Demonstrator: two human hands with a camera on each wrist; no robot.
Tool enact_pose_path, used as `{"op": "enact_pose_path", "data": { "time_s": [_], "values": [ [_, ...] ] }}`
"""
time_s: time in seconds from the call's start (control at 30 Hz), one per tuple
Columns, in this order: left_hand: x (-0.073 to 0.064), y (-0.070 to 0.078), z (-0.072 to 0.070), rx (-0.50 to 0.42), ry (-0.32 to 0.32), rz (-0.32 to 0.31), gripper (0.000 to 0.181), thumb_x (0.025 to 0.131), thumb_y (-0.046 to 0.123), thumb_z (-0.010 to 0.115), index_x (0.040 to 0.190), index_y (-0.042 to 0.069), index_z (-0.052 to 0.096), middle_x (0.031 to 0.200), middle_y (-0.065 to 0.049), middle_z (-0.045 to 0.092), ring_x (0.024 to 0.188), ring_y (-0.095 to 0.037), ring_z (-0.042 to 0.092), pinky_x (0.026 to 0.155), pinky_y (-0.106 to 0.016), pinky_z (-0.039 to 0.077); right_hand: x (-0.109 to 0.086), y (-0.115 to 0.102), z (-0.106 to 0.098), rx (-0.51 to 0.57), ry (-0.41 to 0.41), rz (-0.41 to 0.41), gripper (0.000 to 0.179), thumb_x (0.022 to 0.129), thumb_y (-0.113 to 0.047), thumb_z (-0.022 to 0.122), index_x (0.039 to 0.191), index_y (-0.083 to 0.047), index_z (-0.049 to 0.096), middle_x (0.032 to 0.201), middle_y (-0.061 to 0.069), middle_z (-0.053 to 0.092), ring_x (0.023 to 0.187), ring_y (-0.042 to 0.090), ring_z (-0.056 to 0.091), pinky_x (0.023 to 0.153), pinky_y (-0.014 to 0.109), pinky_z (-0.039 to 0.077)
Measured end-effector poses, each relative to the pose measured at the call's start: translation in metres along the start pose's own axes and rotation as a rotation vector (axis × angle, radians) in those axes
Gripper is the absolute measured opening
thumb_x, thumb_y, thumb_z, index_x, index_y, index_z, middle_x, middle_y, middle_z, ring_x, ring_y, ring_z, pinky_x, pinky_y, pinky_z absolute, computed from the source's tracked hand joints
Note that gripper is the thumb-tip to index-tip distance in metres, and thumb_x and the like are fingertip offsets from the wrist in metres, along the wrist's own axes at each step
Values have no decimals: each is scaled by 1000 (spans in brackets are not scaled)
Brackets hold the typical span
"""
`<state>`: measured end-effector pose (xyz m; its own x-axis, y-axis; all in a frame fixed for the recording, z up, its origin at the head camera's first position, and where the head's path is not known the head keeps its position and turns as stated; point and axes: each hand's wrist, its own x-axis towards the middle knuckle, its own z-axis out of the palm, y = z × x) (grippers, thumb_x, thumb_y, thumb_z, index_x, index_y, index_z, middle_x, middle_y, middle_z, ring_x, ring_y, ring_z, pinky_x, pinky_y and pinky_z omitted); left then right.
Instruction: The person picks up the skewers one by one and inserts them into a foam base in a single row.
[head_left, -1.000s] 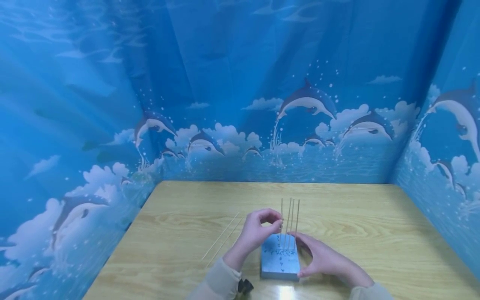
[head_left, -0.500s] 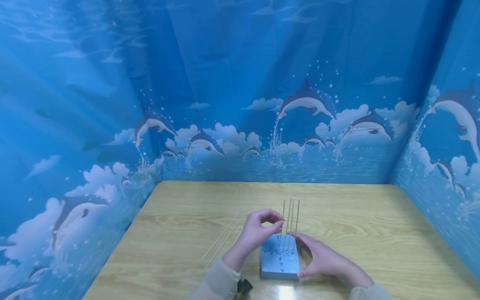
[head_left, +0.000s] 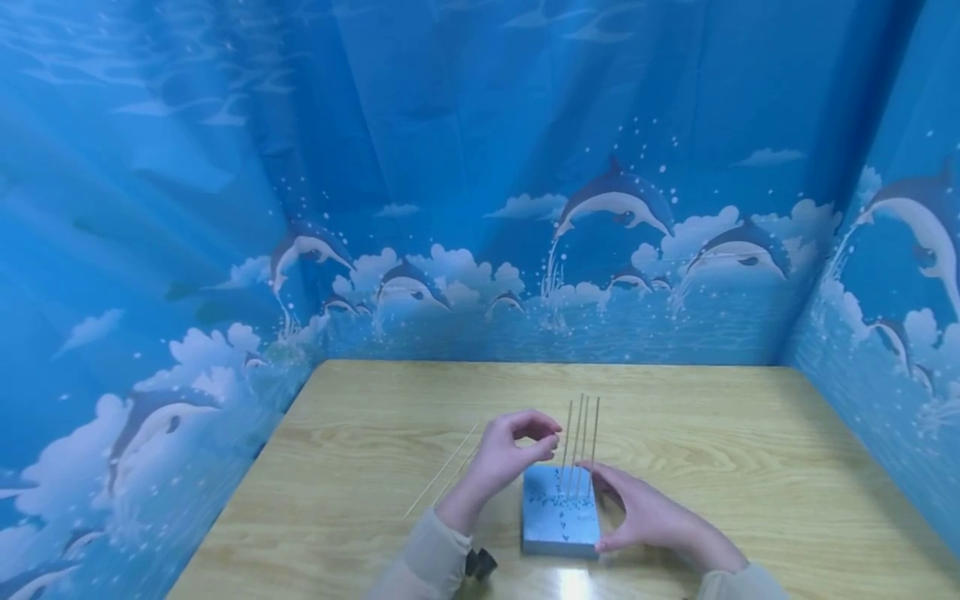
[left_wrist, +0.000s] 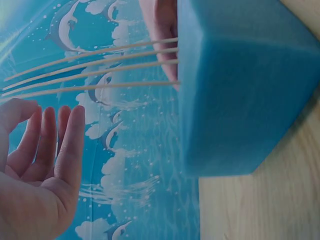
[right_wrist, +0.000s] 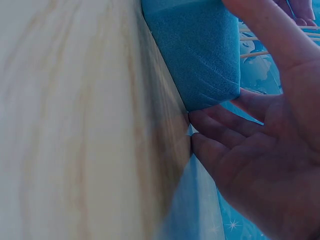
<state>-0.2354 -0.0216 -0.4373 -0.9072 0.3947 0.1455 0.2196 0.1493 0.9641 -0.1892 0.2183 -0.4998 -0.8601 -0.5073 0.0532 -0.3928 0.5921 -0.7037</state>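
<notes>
Right now, you have one blue foam block [head_left: 543,525] lying flat on the wood-grain table [head_left: 720,442], with four thin sticks [head_left: 594,446] standing in its top, all of them toward its far half and leaning slightly. Your left hand [head_left: 513,454] is just beside the leftmost of the four — its fingers are relaxed, and the left wrist view shows nothing pinched between thumb and fingertips. Your right hand [head_left: 645,517] grips the block along its right side, thumb at the near corner and fingers at the far one. Two more sticks [head_left: 441,472] lie on the table to the left, slanting nearly parallel, one of them partly hidden behind your left forearm. That makes six sticks in view — four upright, two lying down. Dark specks dot the block's top in a rough cross, too small and many to count. Two pale sleeves show, one on each arm, and one small black object [head_left: 480,564] sits by your left cuff; you can't tell what it is. Around the table hangs a blue curtain [head_left: 450,125] printed with dolphins.
</notes>
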Motion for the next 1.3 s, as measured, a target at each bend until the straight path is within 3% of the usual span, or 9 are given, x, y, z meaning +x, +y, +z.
{"op": "enact_pose_path", "data": {
  "time_s": [0.23, 0.47, 0.63, 0.87, 1.1, 1.3],
  "values": [
    [-2, 4, -17, -28, -48, -33, 20, 89, 10, 71, 109, 4, 69, 94, -13, 71, 83, -16, 70, 74, -28, 63, 0, 1, 1, 16, 1, 4, 119, 59, -56, 85, 151, -1, 33, 148, 14, 50, 132, 37, 51, 112, 65, 30],
    [-3, -4, -34, -170, -114, -127, 31, 91, 10, 69, 118, -4, 62, 103, -24, 68, 87, -15, 69, 82, -35, 63, 0, 1, 1, 7, 0, 14, 121, 58, -56, 86, 151, -2, 32, 148, 16, 49, 132, 38, 50, 112, 65, 30],
    [-3, -8, -52, -210, -138, -160, 37, 94, 13, 66, 124, -5, 58, 106, -23, 67, 90, -16, 68, 85, -38, 62, 0, 1, 0, 10, -5, 24, 121, 57, -55, 86, 151, -2, 32, 148, 17, 49, 132, 39, 50, 112, 65, 29],
    [-6, -11, -82, -197, -119, -210, 37, 98, 15, 61, 129, -4, 55, 101, -12, 68, 91, -17, 68, 84, -39, 62, 0, 1, 1, 10, -3, 17, 120, 58, -54, 86, 151, -1, 32, 149, 18, 48, 132, 40, 49, 112, 64, 29],
    [-10, -17, -108, -178, -86, -266, 37, 99, 14, 57, 131, -5, 53, 106, -16, 67, 92, -18, 68, 86, -38, 62, 1, 0, 0, 6, -6, 25, 120, 57, -55, 86, 151, -2, 33, 149, 17, 47, 133, 40, 48, 112, 64, 29],
    [-14, -27, -126, -144, -65, -349, 38, 101, 15, 55, 133, -5, 50, 105, -10, 66, 96, -22, 68, 86, -37, 62, 1, 0, 0, 5, -9, 24, 120, 58, -54, 87, 151, -1, 32, 150, 18, 46, 135, 40, 47, 113, 63, 28]
  ]
}}
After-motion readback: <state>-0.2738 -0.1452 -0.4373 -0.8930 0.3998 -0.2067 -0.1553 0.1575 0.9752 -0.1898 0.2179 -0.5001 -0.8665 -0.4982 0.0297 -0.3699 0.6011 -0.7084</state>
